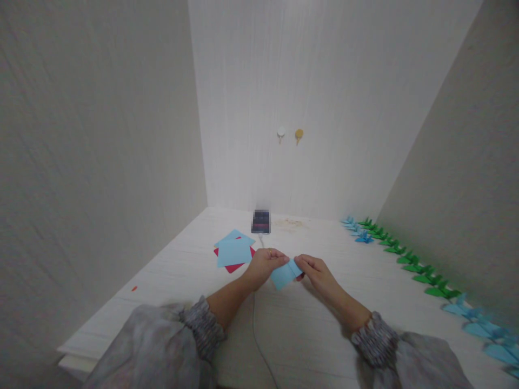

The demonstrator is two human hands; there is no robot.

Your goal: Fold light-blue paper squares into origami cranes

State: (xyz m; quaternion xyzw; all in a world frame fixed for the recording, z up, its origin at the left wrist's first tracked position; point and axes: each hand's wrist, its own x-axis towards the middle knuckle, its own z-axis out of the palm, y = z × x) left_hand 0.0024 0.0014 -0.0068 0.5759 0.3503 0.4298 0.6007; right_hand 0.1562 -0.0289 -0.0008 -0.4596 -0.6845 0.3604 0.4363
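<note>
Between my two hands is a sheet of light blue paper (283, 277), partly folded, with a crease or flap near its right end. My left hand (266, 265) is closed on its upper left edge, thumb and fingers pinching it; a ring shows on one finger. At the right end, my right hand (315, 271) pinches the folded part between thumb and fingers. The fingertips under the paper are partly hidden. Just left of my left hand lie light blue sheets (234, 253) and red paper (234, 268), overlapping on the white table (182, 286).
A phone (260, 222) stands at the back wall, its white cable (254, 319) running toward me. Along the right wall stretches a row of green folded paper birds (409, 260), with blue folded birds (482, 327) at both ends. An orange scrap (134, 288) lies left.
</note>
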